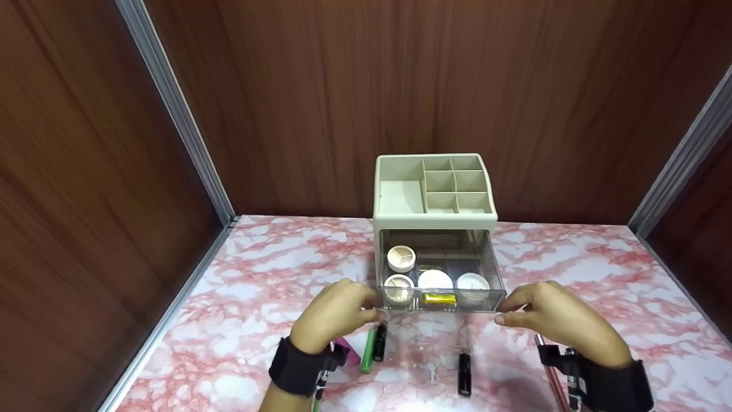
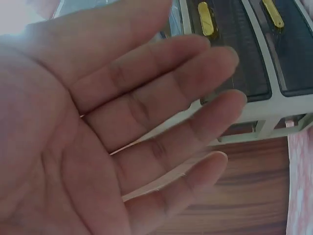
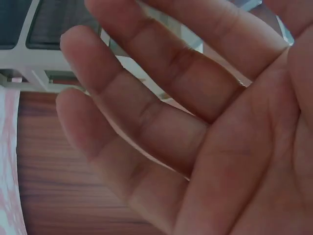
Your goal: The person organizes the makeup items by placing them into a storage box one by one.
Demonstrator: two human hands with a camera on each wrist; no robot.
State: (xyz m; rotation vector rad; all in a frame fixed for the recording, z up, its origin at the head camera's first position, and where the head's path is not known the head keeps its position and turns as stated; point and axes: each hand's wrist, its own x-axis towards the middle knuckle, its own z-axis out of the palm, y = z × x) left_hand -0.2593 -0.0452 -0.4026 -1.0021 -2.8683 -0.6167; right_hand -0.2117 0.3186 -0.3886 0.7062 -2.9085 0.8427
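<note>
A beige organizer (image 1: 434, 183) stands at the back of the pink marble table (image 1: 257, 269). Its clear drawer (image 1: 495, 269) is pulled out toward me. Inside lie several round white jars (image 1: 401, 257) and a gold piece (image 1: 439, 297). My left hand (image 1: 340, 312) touches the drawer's front left corner with its fingertips. My right hand (image 1: 555, 317) touches the front right corner. The left wrist view shows the left hand (image 2: 122, 127) with straight, relaxed fingers in front of the organizer (image 2: 264, 105). In the right wrist view the right hand (image 3: 195, 112) lies the same way.
In front of the drawer lie a green tube (image 1: 369, 343), a black tube (image 1: 380, 342), a second black tube (image 1: 464, 373), a pink item (image 1: 347, 349) and a reddish pen (image 1: 552, 372). Wooden walls with metal corner strips enclose the table on three sides.
</note>
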